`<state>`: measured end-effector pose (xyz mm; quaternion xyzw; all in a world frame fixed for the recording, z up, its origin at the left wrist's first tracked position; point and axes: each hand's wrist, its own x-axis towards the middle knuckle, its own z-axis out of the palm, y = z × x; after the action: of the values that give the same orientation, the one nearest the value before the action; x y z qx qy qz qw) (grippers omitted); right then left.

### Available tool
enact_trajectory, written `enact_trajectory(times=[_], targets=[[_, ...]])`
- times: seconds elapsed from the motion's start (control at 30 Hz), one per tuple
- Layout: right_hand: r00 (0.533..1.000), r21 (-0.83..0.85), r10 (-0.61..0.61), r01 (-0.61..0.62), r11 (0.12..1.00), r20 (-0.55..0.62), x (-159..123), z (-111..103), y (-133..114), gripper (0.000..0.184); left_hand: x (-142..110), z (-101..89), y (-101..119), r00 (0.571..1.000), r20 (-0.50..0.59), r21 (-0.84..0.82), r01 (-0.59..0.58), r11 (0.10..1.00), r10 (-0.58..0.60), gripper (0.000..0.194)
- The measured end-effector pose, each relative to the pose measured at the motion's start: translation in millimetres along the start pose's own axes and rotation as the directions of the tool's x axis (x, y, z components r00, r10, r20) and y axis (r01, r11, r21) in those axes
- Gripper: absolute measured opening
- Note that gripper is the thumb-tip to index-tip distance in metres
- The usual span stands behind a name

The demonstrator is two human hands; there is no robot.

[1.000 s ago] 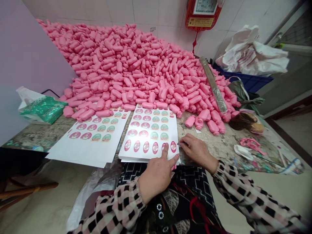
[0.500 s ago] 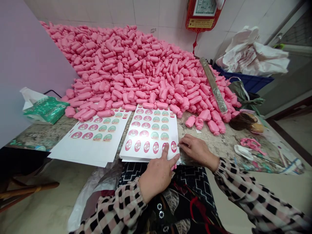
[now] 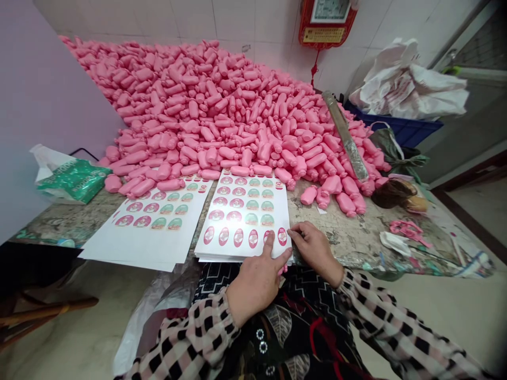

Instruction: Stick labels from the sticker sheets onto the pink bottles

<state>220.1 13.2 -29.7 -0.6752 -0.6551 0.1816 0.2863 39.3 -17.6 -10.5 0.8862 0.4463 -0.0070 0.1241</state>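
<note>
A stack of sticker sheets (image 3: 273, 190) lies before me, printed with pink and green labels and a bottom row of pink ovals. My left hand (image 3: 257, 279) presses on its lower right corner, index finger on an oval and thumb stretched to the edge. The other fingers curl beneath, where a bit of a pink bottle (image 3: 283, 269) shows; the hand hides most of it. At the stack's right edge, my right hand (image 3: 315, 248) is closed in a pinch, fingertips at the rim of the last oval sticker (image 3: 282, 237). That sticker still appears flat on the sheet.
A big heap of pink bottles (image 3: 190, 105) fills the back of the worktable (image 3: 332, 232). More sticker sheets (image 3: 130, 245) lie left, near a green tissue pack (image 3: 75, 179). A long wrapped bar (image 3: 346, 137) rests on the heap. Rightward are a blue crate (image 3: 412, 132) and pink scraps (image 3: 407, 232).
My right hand has shifted slightly left and down, its fingertips now at the oval sticker's edge. My left hand keeps its place on the sheet. The view has tilted a little.
</note>
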Motion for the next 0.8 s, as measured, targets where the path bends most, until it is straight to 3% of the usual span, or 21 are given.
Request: enact_trajectory(times=[0.2,0.53,0.8], targets=[[0.997,-0.084,-0.013,0.020,0.996,0.082,17,-7,-4,0.013,-1,-0.9,0,1.000,0.003,-0.001,0.010,1.000,-0.010,0.056],[0.974,-0.113,-0.040,0.066,0.991,0.221,3,-24,-7,0.016,-1,-4.1,1,0.999,0.037,-0.007,0.023,1.000,-0.022,0.060],[0.968,-0.100,-0.062,0.089,0.991,0.241,7,-22,-4,0.016,-2,-4.6,1,1.000,0.025,0.004,0.016,1.000,-0.016,0.065]])
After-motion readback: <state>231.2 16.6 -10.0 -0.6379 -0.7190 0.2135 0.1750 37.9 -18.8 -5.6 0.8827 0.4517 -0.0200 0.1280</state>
